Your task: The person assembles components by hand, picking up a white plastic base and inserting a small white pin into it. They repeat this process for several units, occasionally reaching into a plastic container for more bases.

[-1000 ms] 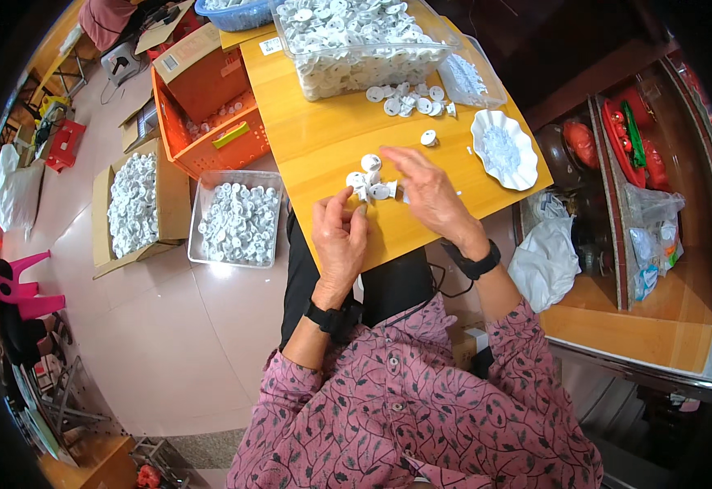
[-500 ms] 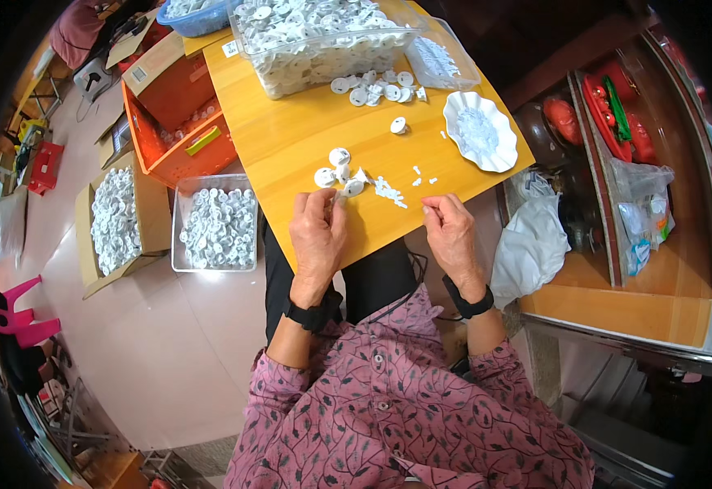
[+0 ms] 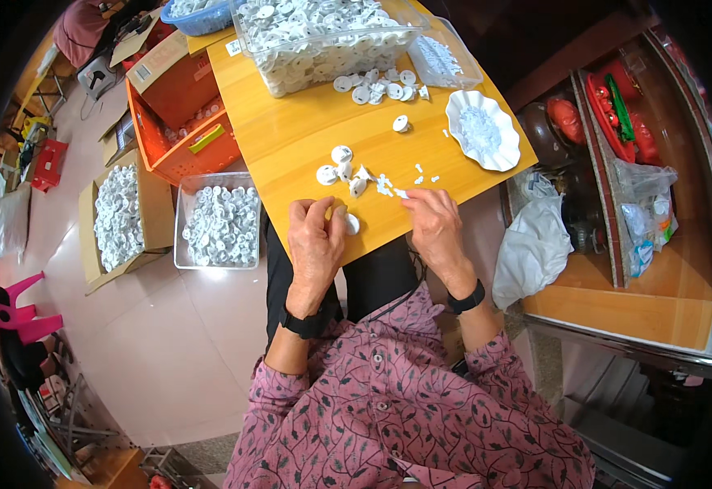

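My left hand point(image 3: 316, 236) is closed at the near edge of the yellow wooden table point(image 3: 290, 130), gripping a white round plastic part point(image 3: 352, 224) that sticks out beside its fingertips. My right hand point(image 3: 437, 230) pinches a small white plastic piece point(image 3: 402, 194) at the edge of a little pile of such pieces point(image 3: 384, 184). Just beyond the left hand lie several white round parts point(image 3: 343, 171) in a loose group. One more round part point(image 3: 401, 124) sits alone farther back. A few small pieces point(image 3: 419, 179) are scattered to the right of the pile.
A clear bin point(image 3: 331, 38) heaped with white round parts stands at the table's back, next to a smaller clear box point(image 3: 476, 80). At the right edge is a scalloped white dish point(image 3: 508, 159). An orange crate point(image 3: 172, 169), cardboard box point(image 3: 154, 204) and clear tub point(image 3: 178, 257) stand left.
My right hand has moved left to the small pile and now pinches a piece there. A round part now shows at my left hand's fingertips, nearer the table edge than the group.
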A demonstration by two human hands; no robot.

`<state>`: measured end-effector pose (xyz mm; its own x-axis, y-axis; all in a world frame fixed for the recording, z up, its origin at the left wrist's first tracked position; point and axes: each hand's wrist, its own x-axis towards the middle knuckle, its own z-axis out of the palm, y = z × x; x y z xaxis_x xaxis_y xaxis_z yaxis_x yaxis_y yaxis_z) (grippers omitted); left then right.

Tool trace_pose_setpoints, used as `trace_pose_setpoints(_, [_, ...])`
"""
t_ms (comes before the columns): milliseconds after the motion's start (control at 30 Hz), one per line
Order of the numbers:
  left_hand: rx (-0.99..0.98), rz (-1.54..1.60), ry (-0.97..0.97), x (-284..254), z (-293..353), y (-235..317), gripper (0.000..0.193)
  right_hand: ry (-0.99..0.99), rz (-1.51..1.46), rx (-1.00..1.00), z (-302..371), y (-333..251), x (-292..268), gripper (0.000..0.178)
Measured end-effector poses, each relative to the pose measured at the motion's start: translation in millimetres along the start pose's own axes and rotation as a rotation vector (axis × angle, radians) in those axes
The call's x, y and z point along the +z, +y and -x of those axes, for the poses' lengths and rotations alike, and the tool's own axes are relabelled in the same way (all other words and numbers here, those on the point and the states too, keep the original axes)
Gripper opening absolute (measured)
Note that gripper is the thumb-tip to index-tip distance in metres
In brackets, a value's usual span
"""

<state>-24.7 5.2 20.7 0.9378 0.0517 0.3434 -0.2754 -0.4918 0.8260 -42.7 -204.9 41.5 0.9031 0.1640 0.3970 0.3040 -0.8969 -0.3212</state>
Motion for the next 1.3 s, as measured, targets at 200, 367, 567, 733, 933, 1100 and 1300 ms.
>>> trace_pose_setpoints(200, [-0.024, -0.001, -0.058, -3, -1, 10, 0.029, 0.17, -0.113, 0.143, 11, 13, -6, 0.014])
trace_pose_setpoints(367, [-0.012, 0.074, -0.128, -7, 5, 14, 0.038, 0.226, -0.131, 0.183, 19, 14, -9, 0.013])
trace_pose_setpoints(567, [0.215, 0.08, -0.335, -12, 6, 20, 0.045, 0.166, -0.144, 0.185, 24, 5, -7, 0.013])
trace_pose_setpoints(733, [0.161, -0.032, -0.326, -4, 10, 10, 0.04, 0.08, -0.001, 0.056, 24, -1, -9, 0.016])
trace_pose_setpoints(933, [0.113, 0.005, -0.286, -8, 8, 12, 0.041, 0.086, -0.092, 0.078, 31, 4, -9, 0.017])
trace_pose_setpoints(1100, [0.02, 0.061, -0.249, -9, 11, 8, 0.037, 0.066, -0.031, 0.086, 28, -6, -12, 0.02])
trace_pose_setpoints(1300, [-0.065, 0.183, -0.207, -15, 7, 12, 0.034, 0.032, 0.035, 0.029, 30, -5, -11, 0.019])
